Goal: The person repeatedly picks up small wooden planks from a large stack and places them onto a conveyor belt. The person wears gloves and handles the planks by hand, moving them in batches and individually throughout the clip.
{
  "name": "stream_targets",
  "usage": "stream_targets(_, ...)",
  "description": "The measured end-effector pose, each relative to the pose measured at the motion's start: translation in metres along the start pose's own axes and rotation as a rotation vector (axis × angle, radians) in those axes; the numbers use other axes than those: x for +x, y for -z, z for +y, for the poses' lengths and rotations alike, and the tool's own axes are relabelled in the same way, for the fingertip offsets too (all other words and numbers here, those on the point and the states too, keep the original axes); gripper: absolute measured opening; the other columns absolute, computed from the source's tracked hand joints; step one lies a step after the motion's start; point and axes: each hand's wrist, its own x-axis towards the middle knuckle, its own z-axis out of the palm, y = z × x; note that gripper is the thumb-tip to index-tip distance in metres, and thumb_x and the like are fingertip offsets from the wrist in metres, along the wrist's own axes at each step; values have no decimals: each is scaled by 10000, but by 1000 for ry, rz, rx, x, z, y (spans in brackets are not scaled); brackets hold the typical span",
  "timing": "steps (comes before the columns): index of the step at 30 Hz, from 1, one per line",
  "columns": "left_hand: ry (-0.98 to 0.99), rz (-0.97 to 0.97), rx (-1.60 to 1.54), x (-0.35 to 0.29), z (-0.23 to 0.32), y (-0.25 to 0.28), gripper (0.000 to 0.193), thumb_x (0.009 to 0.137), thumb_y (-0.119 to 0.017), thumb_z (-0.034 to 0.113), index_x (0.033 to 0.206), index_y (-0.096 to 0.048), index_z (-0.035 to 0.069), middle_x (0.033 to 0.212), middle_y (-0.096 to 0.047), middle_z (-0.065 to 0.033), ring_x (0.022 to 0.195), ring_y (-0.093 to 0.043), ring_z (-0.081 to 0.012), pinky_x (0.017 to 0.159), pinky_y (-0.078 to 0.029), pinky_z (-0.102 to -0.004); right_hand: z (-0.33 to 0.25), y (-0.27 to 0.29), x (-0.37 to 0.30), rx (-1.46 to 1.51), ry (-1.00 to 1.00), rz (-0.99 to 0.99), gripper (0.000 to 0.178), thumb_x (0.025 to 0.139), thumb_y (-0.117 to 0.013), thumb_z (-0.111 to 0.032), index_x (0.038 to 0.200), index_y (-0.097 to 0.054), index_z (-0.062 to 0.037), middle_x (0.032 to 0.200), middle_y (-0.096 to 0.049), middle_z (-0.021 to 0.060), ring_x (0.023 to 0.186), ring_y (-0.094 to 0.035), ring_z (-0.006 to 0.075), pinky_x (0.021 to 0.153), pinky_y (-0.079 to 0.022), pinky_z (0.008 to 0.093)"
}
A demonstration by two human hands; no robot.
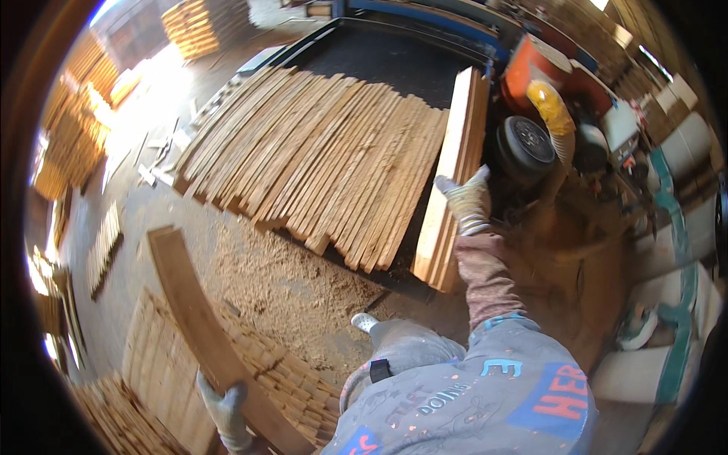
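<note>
My left hand, in a light work glove, is closed round the edge of a long wooden board. The board slants up and away at the lower left, above stacked planks. My right hand, gloved too, lies against a short stack of boards with its thumb and fingers spread apart. That stack stands at the right side of a dark table. Left of it, many narrow wooden strips lie side by side across the table; their near ends are uneven.
Sawdust and shavings cover the floor before the table. To the right stand an orange machine, a yellow hose and a black wheel-like part. Timber stacks stand at the far left; pale bags line the right.
</note>
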Motion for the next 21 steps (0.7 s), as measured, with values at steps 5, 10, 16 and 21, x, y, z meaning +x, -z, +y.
stream_targets(5, 68, -292, 16, 115, 74, -136, 674, 792, -719, 37, 1407, -448, -19, 1162, -625, -99, 995, -623, -171, 843, -548, -311, 35, -63, 2, -72, -202, -198, 1251, 736, -852, -572, 1612, -139, -33, 1501, -449, 331, 1340, -523, 456, 1100, -450, 493)
stream_targets(10, -22, -474, 75, 189, 102, -257, 547, 799, -743, 53, 1281, -496, -23, 1065, -664, -113, 903, -659, -178, 774, -581, -325, 22, -61, -7, -448, 260, -58, 1229, 771, -801, -650, 1639, -133, -92, 1516, -449, 307, 1355, -508, 439, 1127, -438, 457)
stream_targets(16, 47, -563, 68, 243, 85, -376, 547, 835, -828, 134, 1223, -475, -24, 1039, -672, -165, 846, -700, -239, 667, -626, -362, -83, -85, -51, 827, -66, -1161, 1088, 744, -918, -469, 1512, -335, 35, 1468, -510, 244, 1343, -520, 340, 1128, -438, 433)
stream_targets(21, 70, -740, 211, 269, 59, -386, 714, 825, -881, 311, 1334, -502, -19, 1078, -682, -133, 920, -673, -203, 746, -571, -317, -81, -97, -57, 665, -151, -991, 895, 751, -916, -412, 1428, -490, -9, 1247, -680, 175, 1180, -632, 285, 1002, -514, 396)
